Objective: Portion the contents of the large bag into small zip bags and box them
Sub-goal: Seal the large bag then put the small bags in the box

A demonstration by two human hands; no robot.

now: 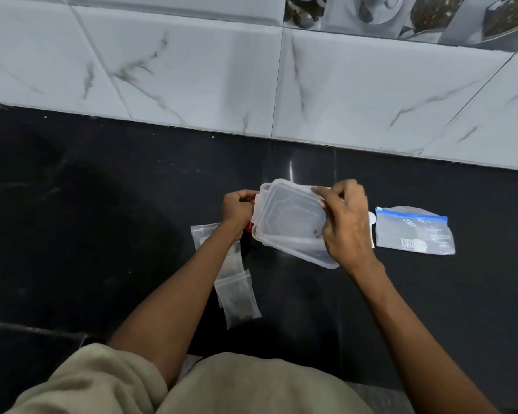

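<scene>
Box (pixel 293 222), clear plastic with lid, held tilted above black counter (pixel 102 234): left hand (pixel 237 209) grips left edge, right hand (pixel 346 222) curls over right side. Risk: lid slips, contents spill. Small zip bags (pixel 240 297) lie below-left; large bag (pixel 413 231) right, apart.

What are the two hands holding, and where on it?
Both grip a clear plastic box: the left hand at its left edge, the right hand over its right side.

Home kitchen: black counter (pixel 102 204), marble-look wall tiles (pixel 192 70).
</scene>
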